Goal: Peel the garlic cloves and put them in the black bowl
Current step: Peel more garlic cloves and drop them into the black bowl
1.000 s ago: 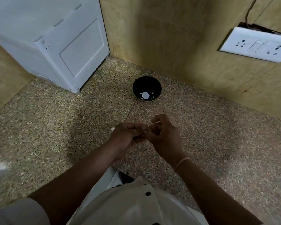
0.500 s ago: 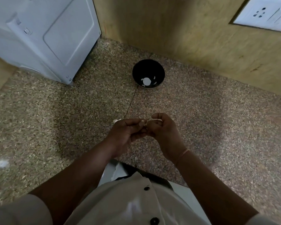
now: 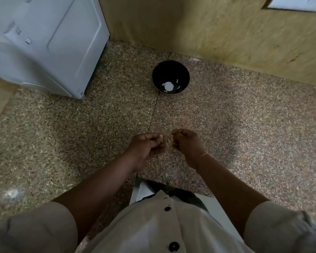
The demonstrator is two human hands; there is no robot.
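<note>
Speckled counter (image 3: 244, 125), left hand (image 3: 146, 146) and right hand (image 3: 187, 143), each grip pinching blurred garlic skin (image 3: 169, 141)

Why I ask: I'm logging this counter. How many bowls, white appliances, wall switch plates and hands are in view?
Black bowl: 1
White appliance: 1
Wall switch plate: 1
Hands: 2 (left hand, right hand)
Total: 5

Cloves (image 3: 169, 86), seemingly, in bowl (image 3: 160, 74) beside appliance (image 3: 44, 44).
</note>
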